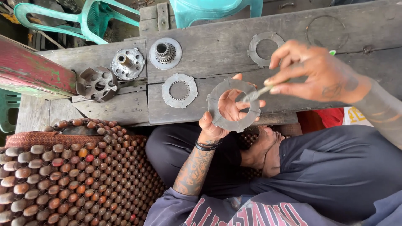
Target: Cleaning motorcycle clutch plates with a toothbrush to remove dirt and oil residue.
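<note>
Close up, a person's two bare hands work on a flat grey metal ring above a worn wooden bench.

Nearest, a beaded seat cover (71,175) fills the lower left, cut off by the edge. The left hand (224,111) grips the notched ring (233,105), thumb through its hole, fingers curled behind and partly hidden. The right hand (312,75) pinches a thin brush-like tool (256,94) whose blurred tip touches the ring. Farther off, on the bench (209,46), lie a toothed plate (179,90), another ring (264,48), three hub parts (125,62). Beyond, green plastic chairs (92,19) are cropped.
</note>
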